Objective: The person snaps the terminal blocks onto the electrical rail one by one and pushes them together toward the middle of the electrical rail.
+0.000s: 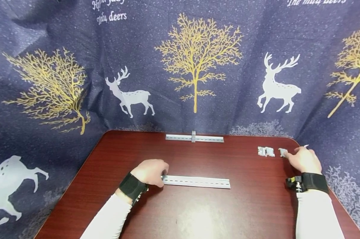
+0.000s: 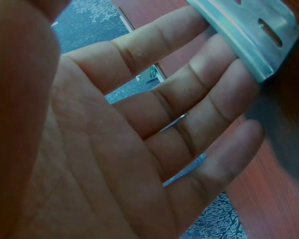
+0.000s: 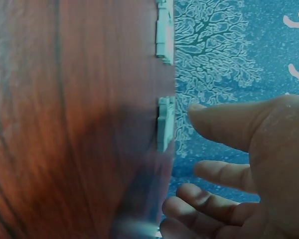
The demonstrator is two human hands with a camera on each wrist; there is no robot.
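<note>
A slotted metal DIN rail (image 1: 198, 182) lies lengthwise across the middle of the table. My left hand (image 1: 150, 171) holds its left end; in the left wrist view the fingertips meet the edge of the rail (image 2: 261, 37), while the thumb tip is out of sight. Over at the far right, my right hand (image 1: 305, 161) reaches beside a small pale grey block (image 1: 283, 152). In the right wrist view its thumb and fingers are spread apart, with the thumb tip close to that block (image 3: 165, 124) and nothing between them.
More pale blocks (image 1: 266, 151) lie just left of the right hand. Along the back edge is a second slotted rail (image 1: 210, 138) with a grey block (image 1: 193, 136) mounted across its middle. A patterned dark cloth (image 1: 174, 109) hangs behind the reddish-brown table (image 1: 242, 212).
</note>
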